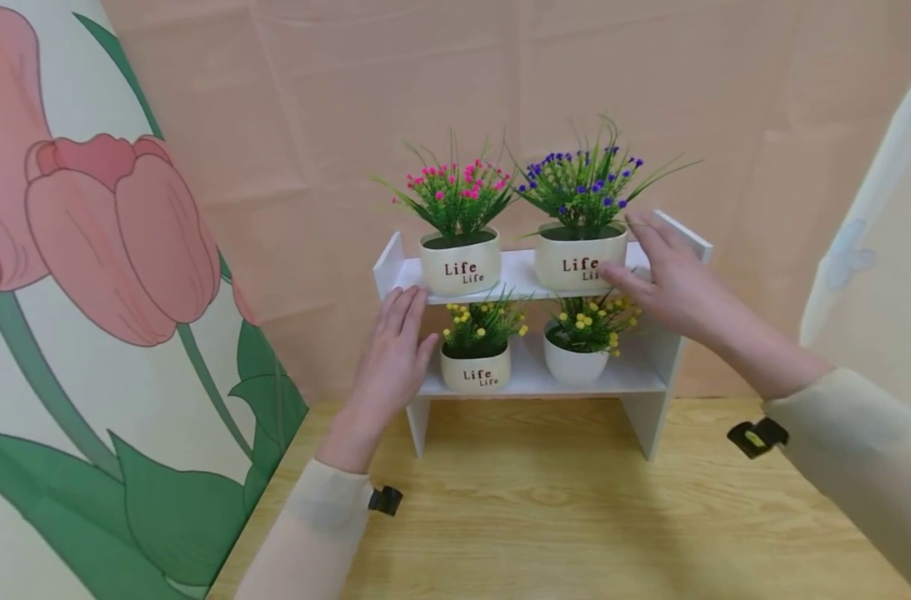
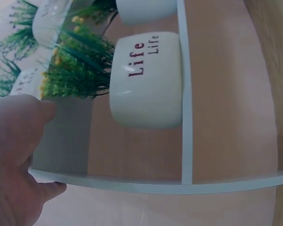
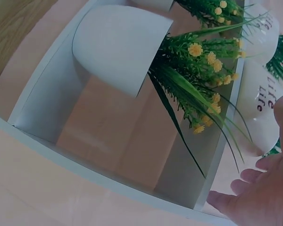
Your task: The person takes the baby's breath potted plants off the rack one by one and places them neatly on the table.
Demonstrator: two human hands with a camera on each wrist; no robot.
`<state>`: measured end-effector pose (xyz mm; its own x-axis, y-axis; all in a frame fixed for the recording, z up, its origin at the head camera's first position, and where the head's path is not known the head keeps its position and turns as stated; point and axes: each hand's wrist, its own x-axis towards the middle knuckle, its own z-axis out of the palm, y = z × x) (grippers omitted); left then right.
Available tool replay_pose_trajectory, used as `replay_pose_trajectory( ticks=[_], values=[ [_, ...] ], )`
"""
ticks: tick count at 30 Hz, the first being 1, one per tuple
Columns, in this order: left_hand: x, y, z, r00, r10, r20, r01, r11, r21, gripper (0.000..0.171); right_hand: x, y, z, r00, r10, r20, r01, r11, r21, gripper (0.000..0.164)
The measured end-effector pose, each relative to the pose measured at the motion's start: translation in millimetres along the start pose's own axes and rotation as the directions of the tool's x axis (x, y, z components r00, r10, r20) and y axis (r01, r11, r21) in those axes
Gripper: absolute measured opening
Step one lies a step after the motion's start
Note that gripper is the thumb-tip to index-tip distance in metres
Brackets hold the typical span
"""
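A white two-tier shelf [image 1: 518,271] holds potted artificial flowers. On its top board stand a cream pot with pink flowers [image 1: 461,265] at left and a cream pot with purple flowers [image 1: 568,262] at right. My right hand [image 1: 676,275] is at the purple-flowered pot's right end, thumb before its front and fingers extended along its side; contact is unclear. Fingers nearly straight, my left hand [image 1: 391,358] is at the shelf's left end. The left wrist view shows its thumb and a finger on either side of the side panel [image 2: 132,186].
On the lower board stand a lettered pot with yellow flowers [image 1: 475,372] and a plain white pot with yellow flowers [image 1: 577,362]. The shelf stands on a wood-grain table [image 1: 530,500]. Behind hangs a pinkish cloth [image 1: 335,108]; a tulip-printed panel [image 1: 117,242] borders the left.
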<state>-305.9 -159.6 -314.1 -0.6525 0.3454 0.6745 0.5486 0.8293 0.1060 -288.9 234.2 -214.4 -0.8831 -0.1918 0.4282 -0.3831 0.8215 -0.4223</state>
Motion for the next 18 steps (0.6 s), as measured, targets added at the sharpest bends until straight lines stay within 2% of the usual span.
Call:
replay_pose_trajectory(
  ticks=[6, 10, 14, 18],
  values=[
    [-0.6, -0.2, 7.9, 0.998, 0.008, -0.062, -0.008, 1.0, 0.006, 0.072, 8.3, 2.6, -0.3, 1.0, -0.004, -0.018, 0.005, 0.998, 0.069, 0.1],
    [-1.4, -0.1, 12.5, 0.996, 0.004, -0.094, -0.004, 1.0, -0.002, 0.075, 14.3, 2.0, 0.6, 1.0, -0.005, 0.0, 0.005, 0.991, 0.136, 0.104],
    [-1.8, 0.4, 16.1, 0.994, 0.0, -0.106, 0.0, 1.0, -0.001, 0.075, 19.9, -0.5, 3.1, 1.0, -0.004, 0.021, 0.0, 0.979, 0.204, 0.105],
    [-2.1, 1.0, 17.1, 0.993, 0.001, -0.114, 0.0, 1.0, 0.005, 0.077, 24.5, -4.6, 4.8, 0.999, 0.025, 0.038, -0.033, 0.975, 0.22, 0.103]
  ],
)
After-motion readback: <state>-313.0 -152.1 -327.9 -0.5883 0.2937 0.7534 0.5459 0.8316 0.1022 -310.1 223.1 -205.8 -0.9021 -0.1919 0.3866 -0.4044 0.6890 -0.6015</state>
